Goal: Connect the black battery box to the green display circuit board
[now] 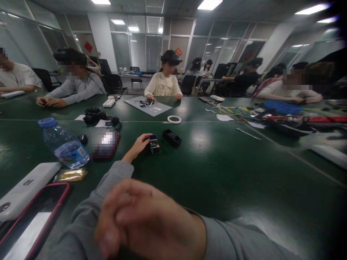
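So the left hand (139, 144) was stretched out over the green surface (217, 173), fingertips touching the left edge of a little circuit board (154, 144) with a tiny screen on top. Can't tell if it was really pinching the board or just resting there. A black case (172, 138) lay just beside it, to the right. The right hand (154, 220) was up close to the camera, super blurry, fingers curled in loosely, and whether it had anything in it was impossible to tell.

Off to the left were a water bottle (65, 144), a yellow packet (71, 174), a white power bank (28, 189) and a pink-edged phone (35, 220). Past the board sat a coiled white cable (174, 119), and a wrench (248, 134) lay well apart on the right. Across the surface, a person (164, 81) had one hand at a grey panel (148, 105).
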A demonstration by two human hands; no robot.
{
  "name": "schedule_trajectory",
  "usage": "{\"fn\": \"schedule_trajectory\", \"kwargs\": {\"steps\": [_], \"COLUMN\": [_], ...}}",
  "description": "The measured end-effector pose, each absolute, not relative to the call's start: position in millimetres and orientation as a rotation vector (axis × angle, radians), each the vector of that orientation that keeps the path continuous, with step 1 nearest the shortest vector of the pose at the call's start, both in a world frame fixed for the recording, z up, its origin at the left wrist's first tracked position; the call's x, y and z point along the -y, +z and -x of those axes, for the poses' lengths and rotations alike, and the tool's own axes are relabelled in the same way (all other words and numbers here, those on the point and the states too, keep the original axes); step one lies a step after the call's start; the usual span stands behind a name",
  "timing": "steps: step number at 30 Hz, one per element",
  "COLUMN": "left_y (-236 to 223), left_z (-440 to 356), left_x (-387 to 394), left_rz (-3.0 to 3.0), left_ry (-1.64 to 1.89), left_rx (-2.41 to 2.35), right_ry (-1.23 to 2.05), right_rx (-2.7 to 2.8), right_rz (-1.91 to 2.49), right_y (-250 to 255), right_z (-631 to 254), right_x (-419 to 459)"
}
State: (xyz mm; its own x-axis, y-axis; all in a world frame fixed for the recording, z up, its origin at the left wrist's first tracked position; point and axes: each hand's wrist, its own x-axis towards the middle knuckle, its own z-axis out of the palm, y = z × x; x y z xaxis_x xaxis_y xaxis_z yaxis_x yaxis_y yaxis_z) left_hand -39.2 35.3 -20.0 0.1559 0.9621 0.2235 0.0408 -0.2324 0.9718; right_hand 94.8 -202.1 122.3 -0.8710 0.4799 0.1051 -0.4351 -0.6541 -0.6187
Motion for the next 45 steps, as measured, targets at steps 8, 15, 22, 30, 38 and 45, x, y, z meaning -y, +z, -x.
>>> {"fn": "schedule_trajectory", "kwargs": {"steps": [8, 15, 22, 30, 38, 45], "left_y": [-21.5, -23.2, -18.5, -22.2, -19.1, -20.5], "left_z": [40.9, 41.1, 40.3, 40.3, 39.5, 39.6], "left_x": [-41.8, -38.1, -33.8, -37.4, -35.2, -36.0], "left_rz": [-1.508, -1.499, -1.471, -1.5, -1.513, -1.507], "left_ry": [1.232, 1.245, 1.237, 1.251, 1.254, 1.247], "left_rx": [-0.997, -0.985, -0.972, -1.006, -1.007, -0.995], "right_ry": [2.304, 2.192, 1.715, 0.903, 0.658, 0.197], "right_rx": [0.684, 0.689, 0.924, 1.318, 1.556, 1.814], "right_rz": [0.319, 0.411, 0.611, 1.018, 1.095, 1.251], "right_y": [93.5, 75.5, 51.9, 5.5, -6.0, 8.6], "right_z": [-92.3, -94.0, -101.4, -129.2, -134.3, -147.3], "right_x": [125.9, 103.1, 71.7, 32.5, 26.5, 25.7]}}
